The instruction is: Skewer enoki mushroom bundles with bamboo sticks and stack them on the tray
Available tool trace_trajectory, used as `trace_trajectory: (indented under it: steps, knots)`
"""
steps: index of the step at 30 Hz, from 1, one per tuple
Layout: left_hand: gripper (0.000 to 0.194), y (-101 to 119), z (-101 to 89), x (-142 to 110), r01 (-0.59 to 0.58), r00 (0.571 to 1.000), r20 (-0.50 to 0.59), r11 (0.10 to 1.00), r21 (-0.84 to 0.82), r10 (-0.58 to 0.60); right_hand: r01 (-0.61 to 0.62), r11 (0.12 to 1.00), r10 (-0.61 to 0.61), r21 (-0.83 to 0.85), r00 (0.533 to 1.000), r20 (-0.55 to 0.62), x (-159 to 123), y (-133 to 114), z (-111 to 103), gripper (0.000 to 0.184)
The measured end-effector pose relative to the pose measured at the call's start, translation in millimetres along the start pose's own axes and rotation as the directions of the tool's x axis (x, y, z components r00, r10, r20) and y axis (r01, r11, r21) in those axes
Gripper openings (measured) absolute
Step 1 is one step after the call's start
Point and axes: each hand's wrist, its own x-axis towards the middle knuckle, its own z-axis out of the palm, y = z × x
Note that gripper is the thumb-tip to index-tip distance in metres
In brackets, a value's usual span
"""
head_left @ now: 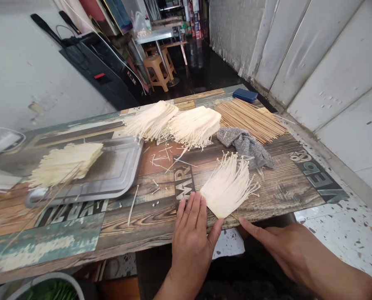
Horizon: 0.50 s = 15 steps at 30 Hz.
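A flat, fanned bunch of enoki mushrooms (pixel 228 185) lies near the table's front edge, its caps pointing away from me. Flat against the bunch's left side and lower corner rests my left hand (pixel 192 233), fingers stretched and thumb apart. My right hand (pixel 285 246) is at the table edge, its index finger extended along a thin wooden skewer (pixel 235 217) that meets the base of the bunch. Most of that skewer, and the other right fingers, are hidden. Two stacks of enoki, the left stack (pixel 153 121) and the right stack (pixel 195 125), sit farther back.
Bamboo skewers (pixel 250 118) lie in a pile at the back right, beside a grey cloth (pixel 245 146) and a blue box (pixel 244 95). On the left, skewered enoki (pixel 67 162) rest on a clear tray (pixel 123 179). A pot of greens (pixel 48 287) stands below the front edge.
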Motion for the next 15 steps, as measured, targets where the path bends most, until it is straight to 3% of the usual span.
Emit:
trace_trajectory:
  steps: [15]
  knots:
    - [0.045,-1.0,1.9,-1.2,0.000,1.000,-0.001,1.000,-0.007,0.000,0.016,0.996,-0.016,-0.089,1.000,-0.004,8.6,-1.7,-4.7,0.062]
